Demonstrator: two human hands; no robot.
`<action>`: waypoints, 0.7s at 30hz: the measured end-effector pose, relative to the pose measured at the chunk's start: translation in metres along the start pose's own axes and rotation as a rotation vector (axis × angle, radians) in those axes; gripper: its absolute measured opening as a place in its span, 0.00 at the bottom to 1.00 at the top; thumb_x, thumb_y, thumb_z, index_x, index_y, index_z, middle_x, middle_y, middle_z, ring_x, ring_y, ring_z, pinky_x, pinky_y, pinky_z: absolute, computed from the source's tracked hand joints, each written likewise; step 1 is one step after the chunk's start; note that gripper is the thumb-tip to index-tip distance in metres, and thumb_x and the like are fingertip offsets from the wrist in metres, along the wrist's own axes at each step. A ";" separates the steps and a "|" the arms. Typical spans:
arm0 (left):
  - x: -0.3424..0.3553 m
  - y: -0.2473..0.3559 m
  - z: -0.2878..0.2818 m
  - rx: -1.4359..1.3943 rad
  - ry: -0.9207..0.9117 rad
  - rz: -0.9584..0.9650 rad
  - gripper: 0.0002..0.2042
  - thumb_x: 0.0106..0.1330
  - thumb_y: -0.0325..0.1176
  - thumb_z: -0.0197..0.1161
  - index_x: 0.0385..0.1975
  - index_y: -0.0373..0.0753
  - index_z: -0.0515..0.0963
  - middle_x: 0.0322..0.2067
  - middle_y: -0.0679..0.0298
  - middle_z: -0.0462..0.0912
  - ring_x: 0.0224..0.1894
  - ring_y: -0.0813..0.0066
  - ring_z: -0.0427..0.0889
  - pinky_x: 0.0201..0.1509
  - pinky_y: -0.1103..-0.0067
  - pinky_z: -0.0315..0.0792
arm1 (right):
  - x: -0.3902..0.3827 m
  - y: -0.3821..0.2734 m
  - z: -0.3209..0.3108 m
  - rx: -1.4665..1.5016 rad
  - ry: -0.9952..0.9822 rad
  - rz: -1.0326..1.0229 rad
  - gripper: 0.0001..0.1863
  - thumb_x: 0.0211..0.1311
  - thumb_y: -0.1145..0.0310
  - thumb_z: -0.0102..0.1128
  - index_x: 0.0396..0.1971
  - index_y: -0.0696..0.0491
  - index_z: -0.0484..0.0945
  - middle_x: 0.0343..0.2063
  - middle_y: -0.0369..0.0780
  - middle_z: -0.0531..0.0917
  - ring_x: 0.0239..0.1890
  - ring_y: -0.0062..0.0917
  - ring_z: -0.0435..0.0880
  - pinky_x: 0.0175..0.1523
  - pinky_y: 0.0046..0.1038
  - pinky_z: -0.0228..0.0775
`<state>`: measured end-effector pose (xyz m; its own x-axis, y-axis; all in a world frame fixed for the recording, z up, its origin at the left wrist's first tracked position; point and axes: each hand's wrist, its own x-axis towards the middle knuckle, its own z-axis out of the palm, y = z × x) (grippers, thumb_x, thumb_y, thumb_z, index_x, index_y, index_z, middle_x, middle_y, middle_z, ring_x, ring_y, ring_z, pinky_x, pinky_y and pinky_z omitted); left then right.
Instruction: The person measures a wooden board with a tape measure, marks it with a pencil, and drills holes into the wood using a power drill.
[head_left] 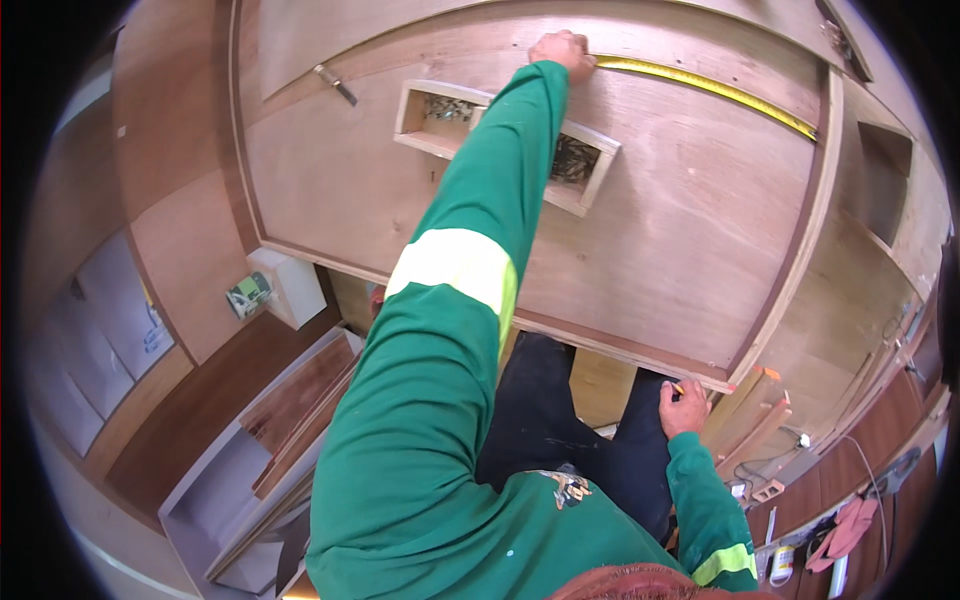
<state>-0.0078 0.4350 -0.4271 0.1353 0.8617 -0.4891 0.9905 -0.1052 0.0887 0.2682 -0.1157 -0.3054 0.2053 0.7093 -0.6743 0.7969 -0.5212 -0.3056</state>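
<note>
My left arm, in a green sleeve with a reflective band, stretches across a framed plywood panel (690, 260). At its far side my left hand (563, 53) is closed on a tape measure, whose case I cannot make out. The yellow tape blade (710, 85) runs from that hand rightward to the panel's raised right edge strip. My right hand (685, 407) is at the near right corner of the panel, fingers pinched around a pencil (678, 389). Beneath the left forearm sits a wooden box (420, 140) with small metal hardware in its compartments; the sleeve hides its middle.
A small tool (337, 85) with a pale end and dark end lies on the panel's far left. Left of the panel stand a white box (290, 287) and a green-labelled can (247, 296). A pink cloth (842, 533) and cables lie at the lower right.
</note>
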 end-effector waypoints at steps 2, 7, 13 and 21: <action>0.007 -0.011 0.011 0.038 0.038 0.027 0.17 0.61 0.48 0.58 0.45 0.51 0.84 0.49 0.60 0.85 0.55 0.59 0.82 0.60 0.61 0.76 | -0.001 0.000 -0.001 -0.001 -0.024 0.015 0.14 0.58 0.55 0.65 0.26 0.51 0.77 0.32 0.41 0.80 0.42 0.40 0.80 0.44 0.45 0.65; 0.009 -0.023 0.015 0.000 -0.028 0.038 0.17 0.63 0.50 0.60 0.43 0.47 0.84 0.44 0.58 0.86 0.50 0.58 0.84 0.56 0.64 0.76 | 0.007 -0.004 -0.013 0.151 -0.066 0.069 0.17 0.65 0.53 0.60 0.33 0.53 0.78 0.37 0.46 0.79 0.44 0.44 0.79 0.48 0.47 0.65; 0.009 -0.020 0.009 -0.016 0.016 0.085 0.17 0.63 0.51 0.62 0.41 0.45 0.83 0.41 0.56 0.87 0.46 0.56 0.85 0.52 0.65 0.77 | 0.145 -0.024 -0.057 0.312 0.134 -0.156 0.17 0.76 0.65 0.45 0.52 0.61 0.78 0.44 0.57 0.77 0.48 0.54 0.76 0.55 0.44 0.69; 0.020 -0.017 0.011 -0.044 -0.083 0.068 0.17 0.63 0.49 0.62 0.40 0.42 0.82 0.38 0.55 0.86 0.44 0.57 0.84 0.50 0.65 0.76 | 0.352 -0.101 -0.159 0.328 0.283 -0.369 0.18 0.73 0.59 0.52 0.45 0.60 0.79 0.35 0.55 0.82 0.39 0.53 0.80 0.46 0.45 0.72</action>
<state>-0.0219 0.4487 -0.4482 0.2057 0.8091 -0.5505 0.9771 -0.1387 0.1614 0.3502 0.2621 -0.4046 0.1268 0.9483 -0.2910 0.6360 -0.3028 -0.7098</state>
